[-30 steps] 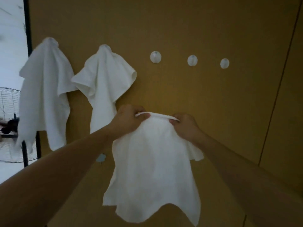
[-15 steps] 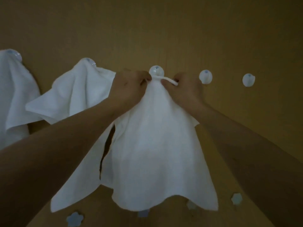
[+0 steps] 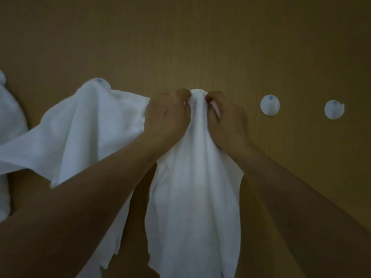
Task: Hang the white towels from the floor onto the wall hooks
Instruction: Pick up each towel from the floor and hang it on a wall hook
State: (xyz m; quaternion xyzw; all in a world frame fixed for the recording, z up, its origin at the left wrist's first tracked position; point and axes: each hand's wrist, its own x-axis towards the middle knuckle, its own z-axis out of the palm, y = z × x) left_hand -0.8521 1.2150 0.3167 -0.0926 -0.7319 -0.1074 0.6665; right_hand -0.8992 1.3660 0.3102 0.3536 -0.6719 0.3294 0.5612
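Head view: both hands meet high on the wall [image 3: 200, 37], at the bunched top of one towel [image 3: 192, 187].
Left hand [image 3: 168, 119]: fingers curled, pinching the towel's top from the left.
Right hand [image 3: 226, 121]: fingers curled, pinching the same peak from the right.
Towel: white, soft, gathered to a peak between the hands, hanging in long folds with a wavy lower edge.
Second towel [image 3: 80, 133]: hung on its hook [image 3: 102, 83], just left of the left hand.
Third towel [image 3: 10, 121]: at the left edge.
Free hooks: one [image 3: 269, 105] near the right hand, another [image 3: 334, 109] further right, bare wall around both.
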